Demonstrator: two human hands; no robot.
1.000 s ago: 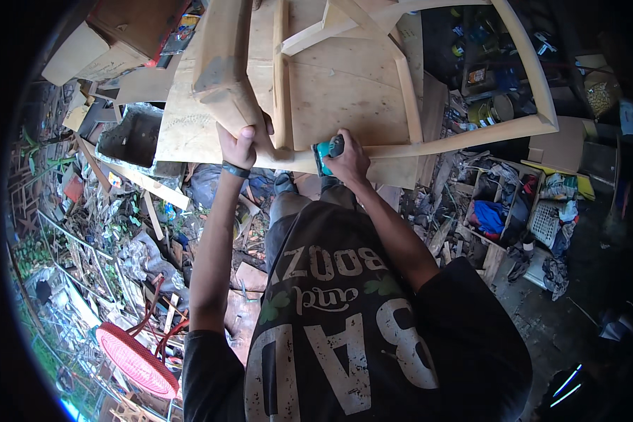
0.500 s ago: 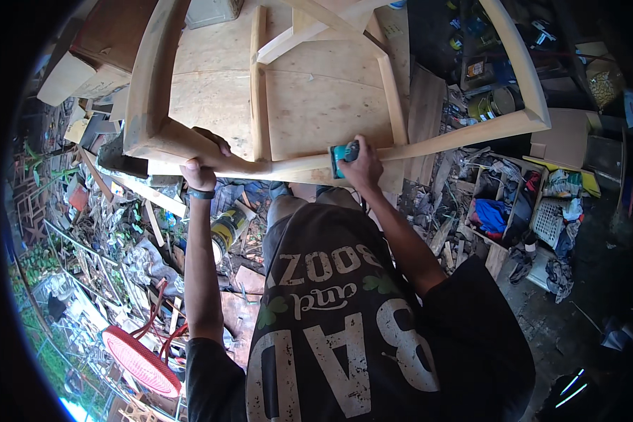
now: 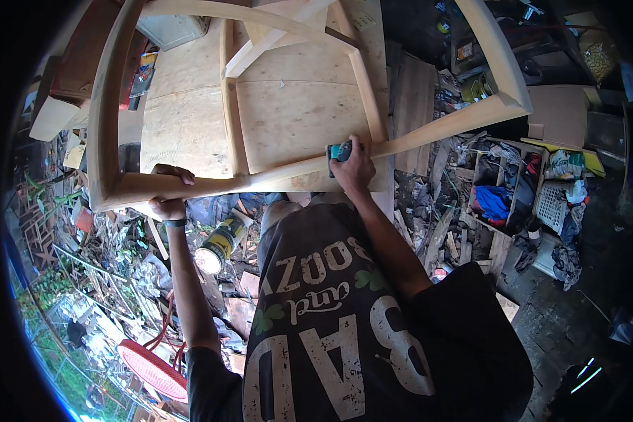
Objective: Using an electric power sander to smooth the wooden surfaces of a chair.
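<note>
1. The left hand (image 3: 167, 193) is curled shut round the near rail of a bare wooden frame (image 3: 299, 169), close to its left corner. The right hand (image 3: 352, 165) is closed over a small teal sanding pad (image 3: 339, 150) and presses it on the same rail, further along to the right.

2. The frame could tip or twist. It lies on a plywood table (image 3: 190, 133) beyond both hands, but its right end juts well out past the table edge, over floor clutter, with nothing seen under it. A hard push from the right hand would likely rock it against the left grip.

3. The pad could slide off the rail. The rail is narrow and rounded, and the pad sits right at its edge, so knuckles might scrape the wood or the table.

4. A can (image 3: 218, 243) and scraps lie on the floor just below the left hand; a step to that side risks a stumble.

5. The frame is pale, unfinished wood: long curved outer rails, straight cross slats between them, and a diagonal brace far from the hands. No paint or varnish shows.
</note>
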